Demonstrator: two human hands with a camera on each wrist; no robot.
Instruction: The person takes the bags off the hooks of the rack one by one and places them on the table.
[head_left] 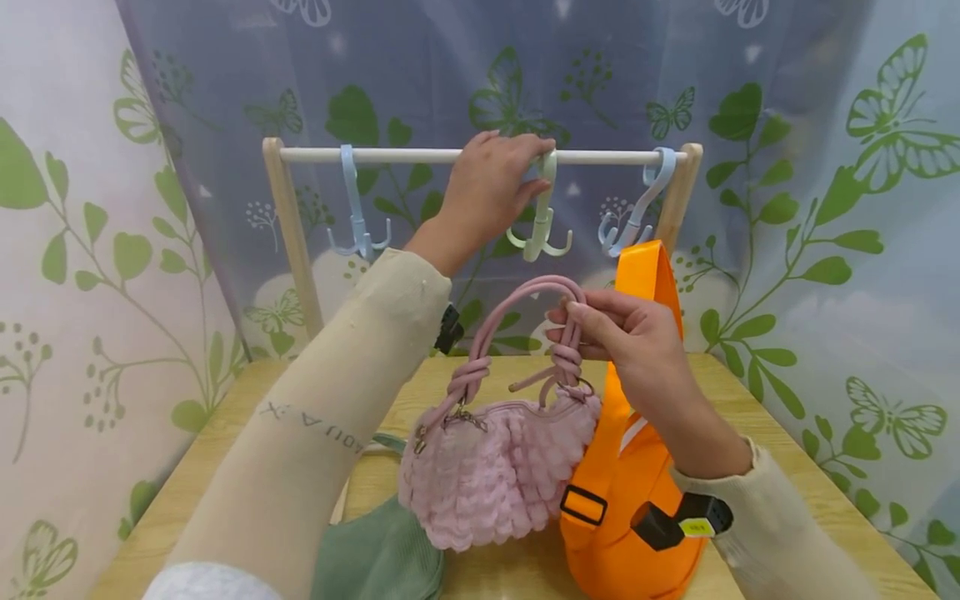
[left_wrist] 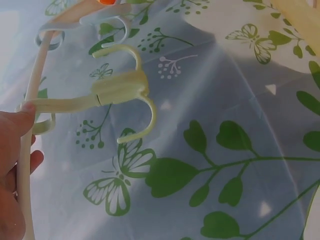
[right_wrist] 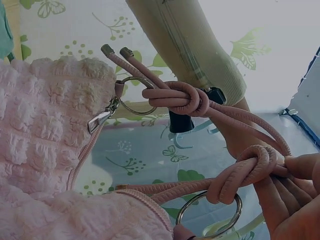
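My right hand (head_left: 645, 358) pinches the knotted cord handle (head_left: 525, 287) of a pink puckered handbag (head_left: 502, 467), holding it upright in front of the rack. In the right wrist view, thumb and fingers close on the cord by a knot (right_wrist: 245, 170), near a metal ring. My left hand (head_left: 498, 187) reaches up to the white rod (head_left: 600, 157) and grips the top of a pale green multi-prong hook (head_left: 542, 217). Its thumb presses the hook against the rod in the left wrist view, with fingers behind. The green hook's prongs (left_wrist: 145, 115) bear nothing.
Blue hooks hang left (head_left: 358, 217) and right (head_left: 637, 208) on the wooden-ended rack. An orange bag (head_left: 637, 517), its strap rising near the right hook, is beside the pink one. A green bag (head_left: 382, 550) lies on the wooden table (head_left: 217, 467). Behind hangs a leaf-patterned curtain.
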